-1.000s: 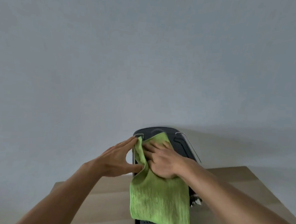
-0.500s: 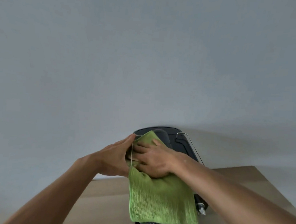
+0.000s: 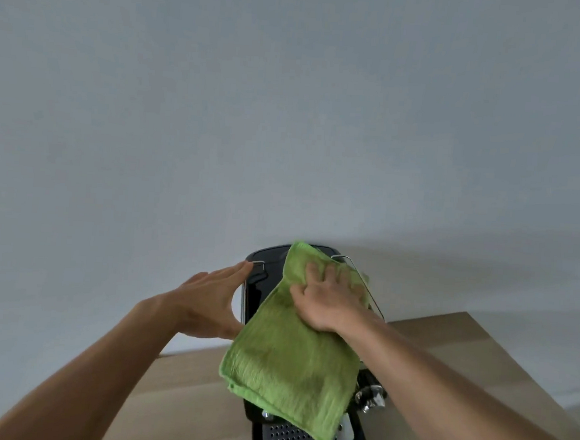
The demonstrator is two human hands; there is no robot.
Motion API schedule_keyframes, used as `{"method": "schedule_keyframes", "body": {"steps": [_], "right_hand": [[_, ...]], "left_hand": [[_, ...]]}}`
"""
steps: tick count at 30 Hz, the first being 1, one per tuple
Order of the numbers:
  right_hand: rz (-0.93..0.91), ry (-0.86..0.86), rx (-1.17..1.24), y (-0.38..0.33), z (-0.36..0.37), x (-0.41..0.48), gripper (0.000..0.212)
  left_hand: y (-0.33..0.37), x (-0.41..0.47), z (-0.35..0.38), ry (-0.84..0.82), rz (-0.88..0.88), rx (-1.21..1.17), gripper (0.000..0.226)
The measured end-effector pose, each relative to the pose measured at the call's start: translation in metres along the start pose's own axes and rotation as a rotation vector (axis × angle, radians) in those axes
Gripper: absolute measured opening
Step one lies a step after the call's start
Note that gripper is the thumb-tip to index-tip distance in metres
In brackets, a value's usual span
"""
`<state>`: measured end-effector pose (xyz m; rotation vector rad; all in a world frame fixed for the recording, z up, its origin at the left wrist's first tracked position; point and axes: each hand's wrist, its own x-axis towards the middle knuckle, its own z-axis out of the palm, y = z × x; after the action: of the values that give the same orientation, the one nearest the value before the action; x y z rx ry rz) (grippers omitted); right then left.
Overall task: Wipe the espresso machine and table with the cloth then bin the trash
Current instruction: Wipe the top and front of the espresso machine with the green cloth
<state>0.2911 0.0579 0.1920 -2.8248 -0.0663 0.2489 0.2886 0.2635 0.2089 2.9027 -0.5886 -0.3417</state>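
Observation:
A black espresso machine (image 3: 259, 293) stands on the wooden table (image 3: 180, 397), its perforated drip tray low in view. A green cloth (image 3: 289, 364) is draped over the machine's top and hangs down its front. My right hand (image 3: 327, 298) presses the cloth's upper part onto the right rear of the top, fingers spread and slightly bent. My left hand (image 3: 207, 300) rests flat against the machine's left side, fingers straight, thumb under the cloth's edge. No trash or bin is in view.
A plain grey wall fills the view behind the machine. A thin metal rail (image 3: 363, 280) runs along the machine's top right edge. A steam knob (image 3: 370, 395) sticks out on its right side. The table's far right corner (image 3: 464, 314) is near the wall.
My right hand has slid the cloth from the top's left side toward the right rear. The left hand has opened away from the cloth and now lies against the machine's side.

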Motion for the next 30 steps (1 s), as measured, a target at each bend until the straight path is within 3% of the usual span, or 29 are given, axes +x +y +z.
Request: {"method": "schedule_keyframes", "body": {"steps": [5,9,11,15,17,22,24,28,30], "right_hand": [[-0.542,-0.088,-0.165,-0.006,-0.004,-0.004,0.048],[-0.694,-0.152,0.012,0.015,-0.006,-0.039,0.057],[-0.668,-0.160,0.067,0.022,-0.008,-0.048,0.059],[-0.429,-0.100,-0.176,0.010,-0.006,-0.018,0.051],[-0.329,-0.084,-0.170,0.000,-0.004,0.000,0.053],[-0.571,-0.152,-0.256,0.014,-0.007,-0.031,0.049],[-0.549,-0.138,-0.284,0.025,-0.010,-0.054,0.052],[-0.282,0.136,-0.369,0.026,-0.006,-0.085,0.057],[-0.245,0.260,-0.387,0.025,-0.005,-0.087,0.052]], "left_hand": [[0.005,-0.003,0.000,-0.027,-0.032,0.021,0.141],[0.005,-0.004,-0.002,-0.043,-0.057,0.073,0.145],[0.005,-0.005,-0.001,-0.029,-0.046,0.094,0.142],[0.003,-0.006,0.002,0.009,-0.025,0.084,0.133],[0.003,-0.007,0.002,0.024,-0.011,0.070,0.131],[0.000,-0.008,0.005,0.048,-0.011,0.102,0.137],[0.000,-0.008,0.006,0.062,-0.009,0.119,0.137],[0.001,-0.009,0.006,0.070,-0.025,0.129,0.134],[0.002,-0.010,0.006,0.071,-0.028,0.120,0.134]]}}
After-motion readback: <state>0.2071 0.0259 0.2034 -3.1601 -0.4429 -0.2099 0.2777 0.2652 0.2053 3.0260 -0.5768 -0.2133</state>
